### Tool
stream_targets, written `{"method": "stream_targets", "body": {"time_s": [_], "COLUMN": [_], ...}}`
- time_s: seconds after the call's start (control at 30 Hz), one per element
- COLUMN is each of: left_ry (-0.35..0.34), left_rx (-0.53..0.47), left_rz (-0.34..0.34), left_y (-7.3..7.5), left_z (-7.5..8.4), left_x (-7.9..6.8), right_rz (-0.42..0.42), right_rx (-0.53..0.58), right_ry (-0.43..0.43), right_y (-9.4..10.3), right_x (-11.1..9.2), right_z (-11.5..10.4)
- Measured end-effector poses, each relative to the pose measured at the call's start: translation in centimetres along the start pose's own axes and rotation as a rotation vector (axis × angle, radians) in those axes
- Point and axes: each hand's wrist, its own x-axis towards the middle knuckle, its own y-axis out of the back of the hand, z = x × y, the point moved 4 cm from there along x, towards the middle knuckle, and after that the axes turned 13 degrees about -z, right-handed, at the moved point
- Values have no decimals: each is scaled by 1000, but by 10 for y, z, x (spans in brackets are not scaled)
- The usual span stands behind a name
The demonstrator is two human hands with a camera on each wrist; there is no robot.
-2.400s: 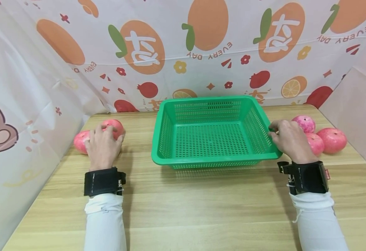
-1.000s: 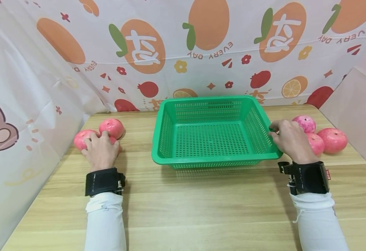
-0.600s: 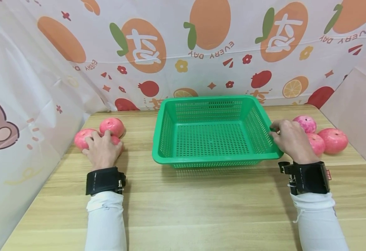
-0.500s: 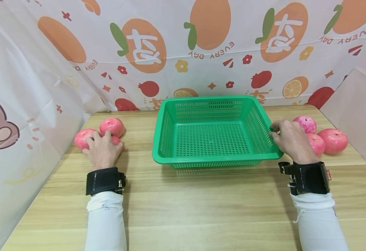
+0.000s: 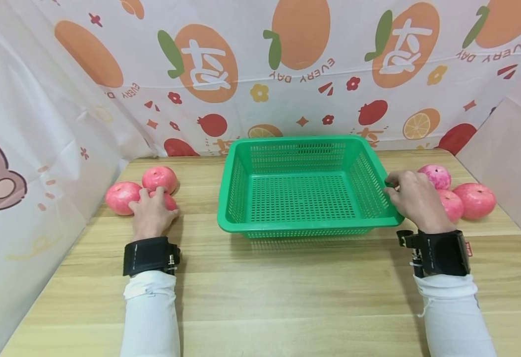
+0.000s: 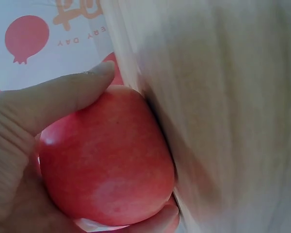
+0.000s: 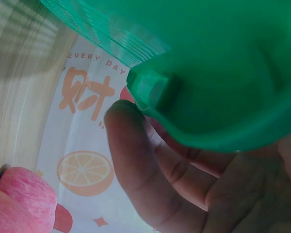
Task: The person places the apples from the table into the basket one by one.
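My left hand (image 5: 154, 218) is wrapped around a red apple (image 5: 169, 201) on the left of the table. In the left wrist view, thumb and fingers clasp this apple (image 6: 106, 160) from both sides, close against the wood. Two more apples lie right by that hand, one (image 5: 159, 177) behind and one (image 5: 122, 198) to its left. A green plastic basket (image 5: 309, 226) with perforated walls stands in the middle, with nothing inside. My right hand (image 5: 416, 201) holds the basket's right rim; in the right wrist view, curled fingers (image 7: 136, 160) reach under the rim (image 7: 208, 141).
On the right, beside my right hand, sit three apples: a mottled pink one (image 5: 436, 175), a partly hidden one (image 5: 452, 204) and a larger one (image 5: 474, 200). A fruit-printed white cloth (image 5: 251, 59) hangs behind the wooden table (image 5: 296, 297) and along its sides.
The left hand has come down from above the apples, drawn slightly toward me and closed around the nearest one. The right hand has stayed at the basket's rim.
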Motion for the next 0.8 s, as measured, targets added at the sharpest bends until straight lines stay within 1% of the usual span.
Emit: {"method": "stream_targets", "body": {"time_s": [0.13, 0.33, 0.47, 0.7, 0.8], "left_ry": [-5, -45, -70, -97, -117], "left_rx": [10, 16, 5, -22, -29], "left_rz": [-16, -1, 26, 104, 113], "left_y": [0, 3, 8, 18, 21], "left_z": [0, -1, 3, 11, 14], "left_x": [1, -1, -5, -12, -14], "right_rz": [-2, 4, 6, -2, -6], "right_rx": [1, -1, 2, -2, -4], "right_ry": [1, 9, 8, 1, -2], "right_y": [0, 0, 0, 1, 0], "right_x": [0, 0, 0, 0, 0], "right_z": [1, 0, -1, -1, 0]}}
